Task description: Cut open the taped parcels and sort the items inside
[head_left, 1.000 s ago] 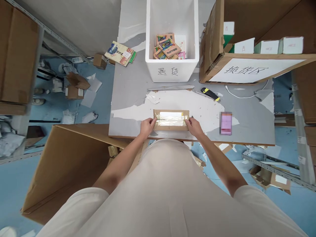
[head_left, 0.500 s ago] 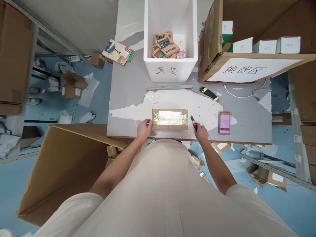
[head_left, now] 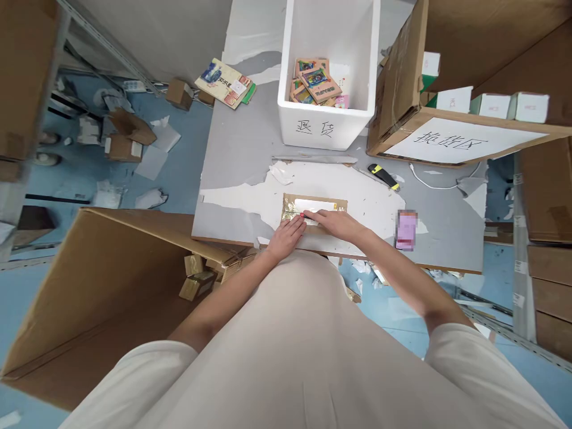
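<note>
A small taped cardboard box with a white label lies near the front edge of the table. My left hand rests on its left front side with fingers stretched out flat. Over the middle of the box, my right hand is closed round a box cutter, and only a little red of the cutter shows by the left fingertips. Its blade is hidden from view. Behind to the right lies a second box cutter, black and yellow, touched by neither hand.
A white foam bin holding several booklets stands at the back. Right of it is a big carton with white boxes inside. A pixelated pink item lies at right, books at the far left. An open carton stands lower left.
My right hand has moved left with the box cutter, from beside the box to over it. My left hand has shifted from the box's left end onto its front side. The view has turned slightly.
</note>
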`<state>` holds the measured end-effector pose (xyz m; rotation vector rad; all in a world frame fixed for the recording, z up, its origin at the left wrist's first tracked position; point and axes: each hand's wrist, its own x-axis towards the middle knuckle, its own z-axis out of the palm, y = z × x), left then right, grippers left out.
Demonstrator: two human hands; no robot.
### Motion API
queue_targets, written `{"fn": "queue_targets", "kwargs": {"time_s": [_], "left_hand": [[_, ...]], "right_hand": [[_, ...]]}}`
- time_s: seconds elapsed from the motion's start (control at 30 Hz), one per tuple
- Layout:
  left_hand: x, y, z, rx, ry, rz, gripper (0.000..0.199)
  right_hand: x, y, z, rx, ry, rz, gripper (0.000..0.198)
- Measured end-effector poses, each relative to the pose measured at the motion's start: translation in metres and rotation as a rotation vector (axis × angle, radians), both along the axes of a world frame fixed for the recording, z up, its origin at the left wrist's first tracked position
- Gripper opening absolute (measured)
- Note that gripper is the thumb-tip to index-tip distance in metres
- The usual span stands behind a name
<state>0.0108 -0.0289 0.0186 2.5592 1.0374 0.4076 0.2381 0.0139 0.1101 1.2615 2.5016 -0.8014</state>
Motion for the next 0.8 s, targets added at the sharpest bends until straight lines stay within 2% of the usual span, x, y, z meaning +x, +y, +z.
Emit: {"fn": "queue_targets", "kwargs": {"time_s": [0.1, 0.27, 0.6, 0.8], "left_hand": [[-0.002, 0.001, -0.009, 0.03, -0.027, -0.004, 0.042], [-0.002, -0.002, -0.014, 0.022, -0.07, 0.023, 0.047], [-0.003, -0.002, -0.024, -0.019, -0.117, 0.042, 0.045], [-0.004, -0.002, -0.024, -0.034, -0.117, 0.042, 0.044]], "right_hand": [[-0.008, 0.012, -0.001, 0.009, -0.133, 0.104, 0.066], [-0.004, 0.014, 0.005, 0.025, -0.222, 0.175, 0.071], [-0.03, 0.018, 0.022, 0.008, -0.347, 0.171, 0.063], [-0.028, 0.011, 0.026, 0.009, -0.333, 0.179, 0.064]]}}
